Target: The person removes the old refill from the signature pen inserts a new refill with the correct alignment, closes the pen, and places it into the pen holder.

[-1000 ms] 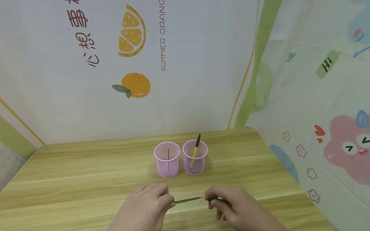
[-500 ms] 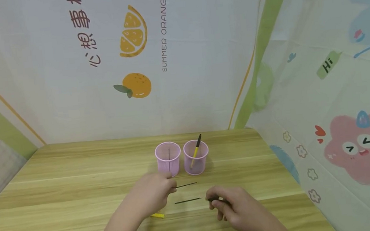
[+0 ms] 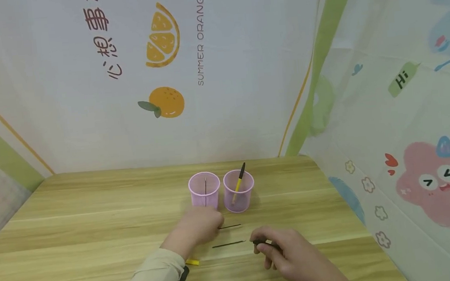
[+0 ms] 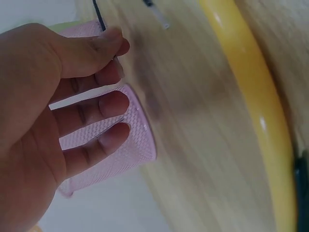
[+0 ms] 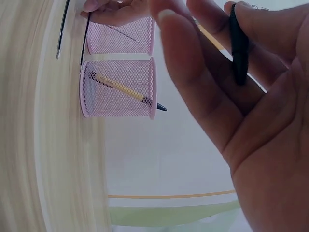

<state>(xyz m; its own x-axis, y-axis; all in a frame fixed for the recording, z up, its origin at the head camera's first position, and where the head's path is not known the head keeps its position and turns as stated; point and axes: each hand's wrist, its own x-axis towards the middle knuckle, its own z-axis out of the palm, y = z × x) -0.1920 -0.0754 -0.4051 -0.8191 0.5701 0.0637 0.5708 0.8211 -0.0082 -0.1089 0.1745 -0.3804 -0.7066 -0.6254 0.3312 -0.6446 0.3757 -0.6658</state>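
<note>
My left hand (image 3: 200, 225) is just in front of the left pink mesh cup (image 3: 205, 195). Its thumb and index finger pinch a thin black pen refill (image 3: 230, 226), whose tip points right; the left wrist view shows this refill (image 4: 98, 13) too. A second refill (image 3: 228, 244) lies on the table, nearer the front. My right hand (image 3: 289, 253) holds a short black pen part (image 5: 239, 48) between thumb and fingers. A yellow pen barrel (image 3: 193, 262) and a black piece (image 3: 182, 278) lie partly hidden behind my left sleeve.
The left cup holds one thin dark refill (image 3: 206, 186). Beside it, a right pink mesh cup (image 3: 237, 204) holds a yellow and black pen (image 3: 238, 184) leaning to the right. A printed cloth wall (image 3: 246, 112) rises behind the wooden table (image 3: 95, 223).
My left hand has moved forward and right, from beside the right hand to the cups, carrying one refill. Another refill stays on the table. The right hand has hardly moved.
</note>
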